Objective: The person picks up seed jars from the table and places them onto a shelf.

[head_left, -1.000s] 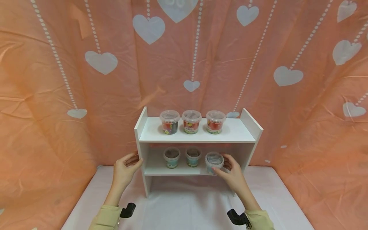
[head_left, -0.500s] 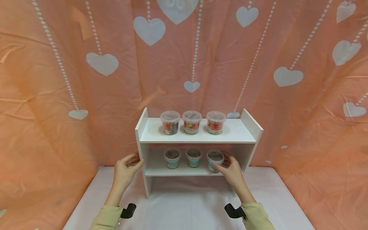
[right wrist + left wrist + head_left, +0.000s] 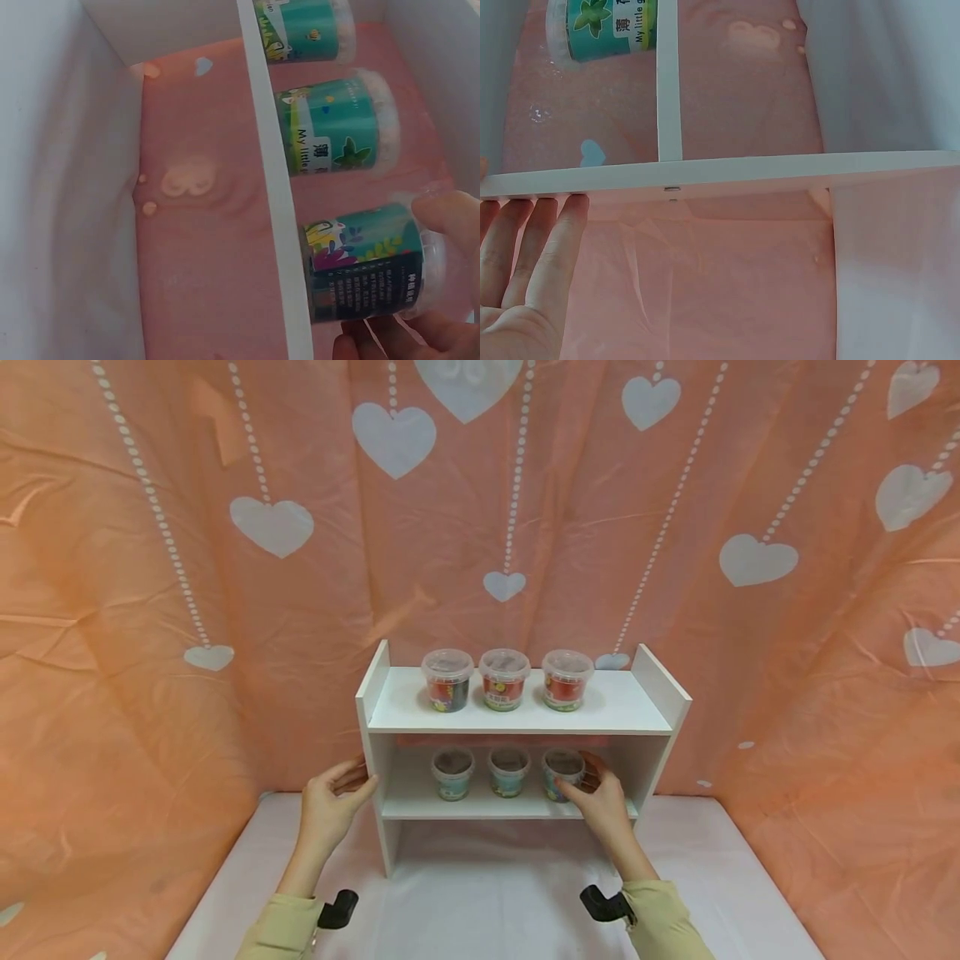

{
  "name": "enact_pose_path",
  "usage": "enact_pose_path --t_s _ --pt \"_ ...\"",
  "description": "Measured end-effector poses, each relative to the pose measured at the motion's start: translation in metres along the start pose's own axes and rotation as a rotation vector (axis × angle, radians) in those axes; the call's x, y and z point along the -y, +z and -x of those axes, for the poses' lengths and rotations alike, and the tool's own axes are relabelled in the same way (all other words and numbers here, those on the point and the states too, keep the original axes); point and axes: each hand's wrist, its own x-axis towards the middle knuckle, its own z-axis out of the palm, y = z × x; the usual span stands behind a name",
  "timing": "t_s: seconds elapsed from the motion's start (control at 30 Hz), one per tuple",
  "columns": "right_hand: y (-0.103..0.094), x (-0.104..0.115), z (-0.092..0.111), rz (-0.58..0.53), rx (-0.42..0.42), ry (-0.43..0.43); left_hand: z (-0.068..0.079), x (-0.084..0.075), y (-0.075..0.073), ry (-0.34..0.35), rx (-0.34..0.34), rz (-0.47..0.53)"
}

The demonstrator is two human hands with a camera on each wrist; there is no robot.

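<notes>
A small two-tier white shelf [image 3: 517,727] stands on the table. My left hand [image 3: 328,806] holds its left side panel [image 3: 727,169], with straight fingers [image 3: 555,247] against the outer face and the thumb at the front edge. On the lower tier, my right hand [image 3: 604,802] grips a clear-lidded plastic cup [image 3: 367,266] with a teal and dark label, thumb on one side and fingers on the other. The cup stands upright at the right end of a row, its base at the board. Beside it are two matching teal cups, the middle one [image 3: 508,772] and the left one [image 3: 453,774].
Three lidded cups with red labels, the middle one [image 3: 504,680] among them, stand on the top tier [image 3: 615,710]. A white cloth covers the table [image 3: 480,902]. Behind hangs an orange curtain [image 3: 315,593] with white hearts.
My right hand has moved the cup slightly back and right, from a forward tilt at the shelf's front edge to upright in line with the others. The left hand keeps its place.
</notes>
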Motion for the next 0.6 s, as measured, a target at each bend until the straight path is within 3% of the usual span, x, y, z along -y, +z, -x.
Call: enact_pose_path --t_s 0.33,0.6 --pt "0.002 -0.005 0.000 -0.024 0.003 0.012 0.002 0.000 0.001 -0.006 -0.003 0.013" --pt "-0.018 -0.004 0.021 -0.022 0.046 -0.064 0.016 -0.006 -0.004 -0.020 0.029 -0.016"
